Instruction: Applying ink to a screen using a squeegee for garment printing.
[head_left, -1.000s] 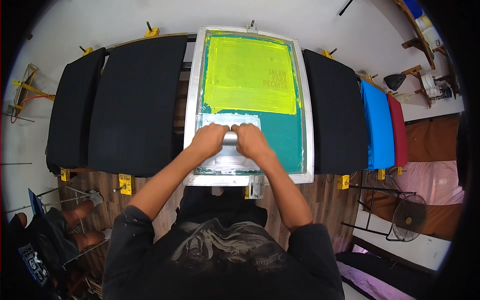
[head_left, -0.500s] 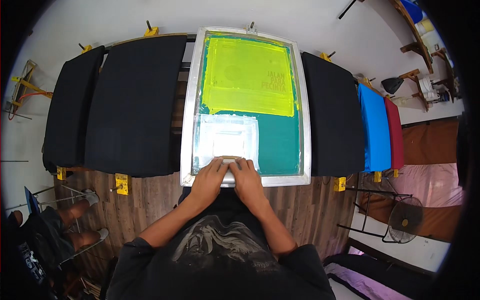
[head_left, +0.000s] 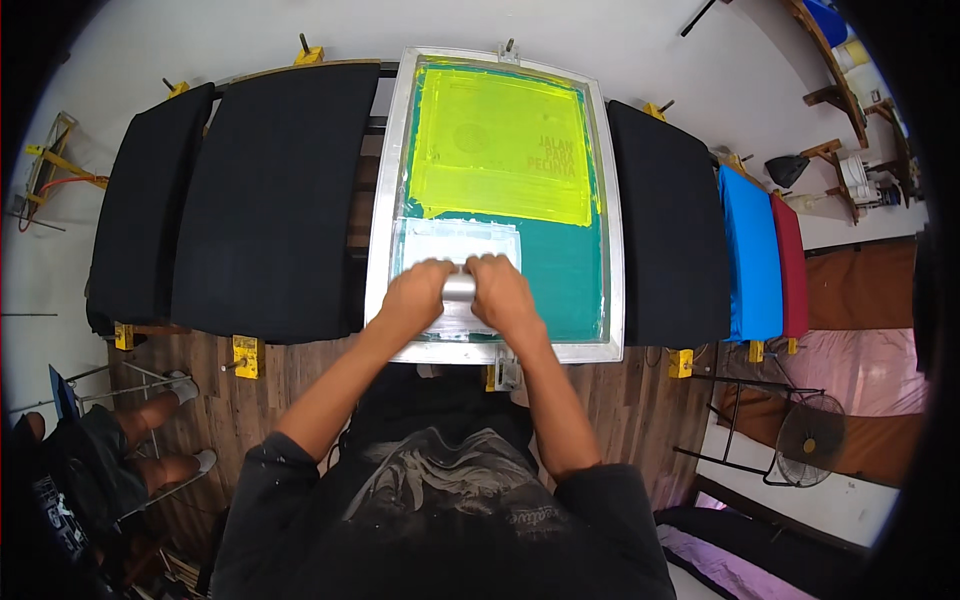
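A metal-framed screen (head_left: 612, 200) lies across the middle of the bench, with yellow ink (head_left: 500, 110) on its upper part, green mesh (head_left: 560, 270) below and a white ink patch (head_left: 450, 240) at lower left. My left hand (head_left: 415, 300) and my right hand (head_left: 505, 295) are both closed on a silver squeegee (head_left: 458, 288) held over the white patch, one at each side of it. The squeegee's blade is mostly hidden and the hands are slightly blurred.
Black cloth-covered boards (head_left: 260, 200) flank the screen, with a blue board (head_left: 750, 250) and a red board (head_left: 790, 260) further right. Yellow clamps (head_left: 245, 355) line the bench. Another person's legs (head_left: 150, 420) rest at lower left. A standing fan (head_left: 810, 440) is at lower right.
Both hands with the squeegee moved from mid-patch down to the frame's near edge half a second ago, and are now back up over the middle of the white patch.
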